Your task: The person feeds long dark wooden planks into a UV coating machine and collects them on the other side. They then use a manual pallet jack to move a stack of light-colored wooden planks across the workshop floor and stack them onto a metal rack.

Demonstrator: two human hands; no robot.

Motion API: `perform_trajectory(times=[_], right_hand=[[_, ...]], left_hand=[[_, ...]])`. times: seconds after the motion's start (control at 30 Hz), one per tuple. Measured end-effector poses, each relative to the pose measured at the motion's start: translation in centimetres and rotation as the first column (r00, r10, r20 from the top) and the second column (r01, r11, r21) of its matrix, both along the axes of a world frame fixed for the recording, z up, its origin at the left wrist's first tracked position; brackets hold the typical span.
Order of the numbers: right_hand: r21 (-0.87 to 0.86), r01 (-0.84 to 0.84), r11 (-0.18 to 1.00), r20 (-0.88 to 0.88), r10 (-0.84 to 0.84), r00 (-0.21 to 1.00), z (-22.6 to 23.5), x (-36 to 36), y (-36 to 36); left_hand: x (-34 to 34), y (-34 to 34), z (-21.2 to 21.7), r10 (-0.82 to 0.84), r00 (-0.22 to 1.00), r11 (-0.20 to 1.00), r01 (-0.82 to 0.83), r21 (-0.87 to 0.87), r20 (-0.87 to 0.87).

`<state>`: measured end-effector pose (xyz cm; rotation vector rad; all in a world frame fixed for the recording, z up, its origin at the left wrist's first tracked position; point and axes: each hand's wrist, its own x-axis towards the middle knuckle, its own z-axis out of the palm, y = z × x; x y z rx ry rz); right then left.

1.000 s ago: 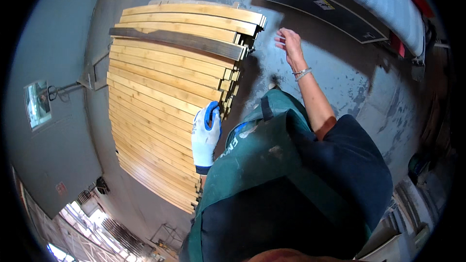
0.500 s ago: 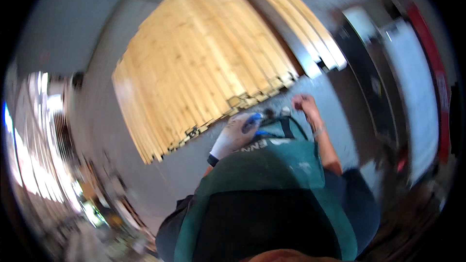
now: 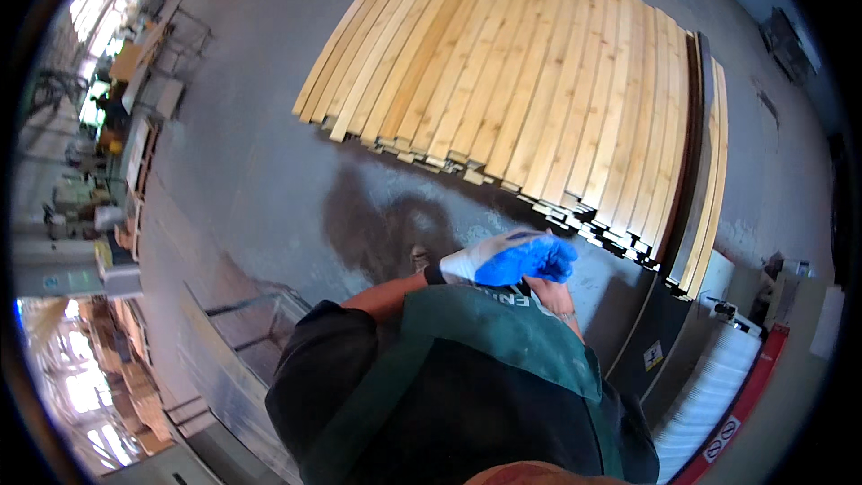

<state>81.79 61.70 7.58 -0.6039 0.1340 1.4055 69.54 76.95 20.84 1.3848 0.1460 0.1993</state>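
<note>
My left hand [image 3: 514,259], in a white glove with a blue coating, is raised in front of my chest. Its fingers look curled together; whatever they may hold is hidden. Just behind and below it, my bare right hand [image 3: 549,291] is close to the glove or touching it, with a band at the wrist. The glove covers most of its fingers. Both hands are near the upper edge of my green and black apron [image 3: 503,337]. Beyond them lies a wide stack of pale wooden boards [image 3: 503,72], with uneven near ends.
Right of the boards stand dark and grey long panels [image 3: 700,162]. A black machine part [image 3: 642,341], a white ribbed cover [image 3: 705,386] and a red rail [image 3: 741,395] are at my right. A metal-framed table [image 3: 233,350] stands left, on grey floor [image 3: 242,171].
My view has turned, so the boards now appear farther right and the left side of the hall shows more. My hands, apart before, have come together in front of the apron.
</note>
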Motion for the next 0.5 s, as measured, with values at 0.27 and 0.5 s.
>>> perform_trajectory(times=[0.27, 0.5], right_hand=[[0.363, -0.29, 0.885, -0.179, 0.372, 0.911, 9.5, -14.5, 18.2], [0.299, -0.494, 0.817, -0.26, 0.568, 0.781, 11.5, -27.1, 26.3]], left_hand=[[-9.9, 7.7, 0.8, 0.054, 0.98, 0.522, 0.135, -0.842, 0.19], [-22.8, 13.9, 1.8, 0.213, 0.898, 0.241, 0.333, -0.912, 0.384]])
